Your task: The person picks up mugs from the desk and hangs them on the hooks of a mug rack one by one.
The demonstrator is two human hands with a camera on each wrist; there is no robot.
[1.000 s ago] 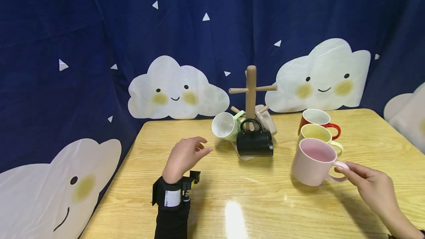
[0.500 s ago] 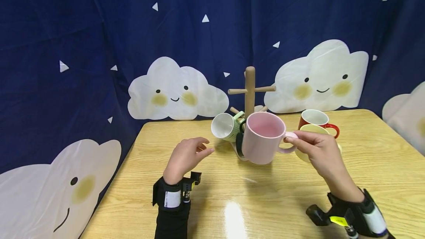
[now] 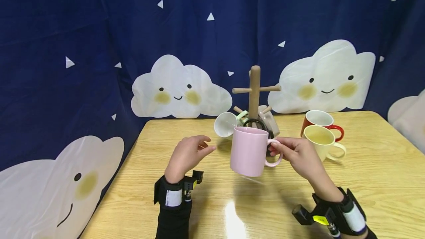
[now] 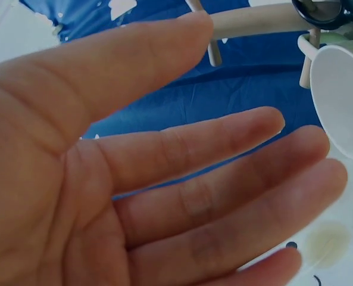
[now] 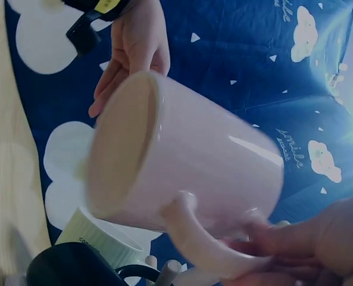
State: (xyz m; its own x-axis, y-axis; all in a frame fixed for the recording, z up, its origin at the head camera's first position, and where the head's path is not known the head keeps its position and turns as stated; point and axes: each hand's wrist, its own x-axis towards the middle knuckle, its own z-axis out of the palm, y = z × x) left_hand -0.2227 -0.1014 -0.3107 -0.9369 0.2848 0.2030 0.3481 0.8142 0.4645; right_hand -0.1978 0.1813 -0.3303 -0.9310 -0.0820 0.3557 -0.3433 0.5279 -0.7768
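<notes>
My right hand (image 3: 300, 156) pinches the handle of a pink mug (image 3: 249, 152) and holds it in the air in front of a wooden mug tree (image 3: 254, 97). In the head view the mug is nearly upright, its rim almost edge-on, and it covers most of a black mug (image 5: 72, 265) behind it. A pale green mug (image 3: 226, 124) hangs sideways on the tree's left, and a beige mug (image 3: 270, 123) sits low on its right. Left of the pink mug, my left hand (image 3: 187, 158) hovers with relaxed fingers and holds nothing.
On the right of the wooden table (image 3: 372, 180), a yellow mug (image 3: 320, 143) stands before a red mug (image 3: 307, 121) with a white inside. Two upper pegs stick out sideways from the tree with no mug on them. A dark blue curtain (image 3: 186, 17) with clouds hangs behind.
My right hand has carried the pink mug left from beside the yellow mug to the front of the mug tree, and its mouth has tipped away from view. The left hand stays put.
</notes>
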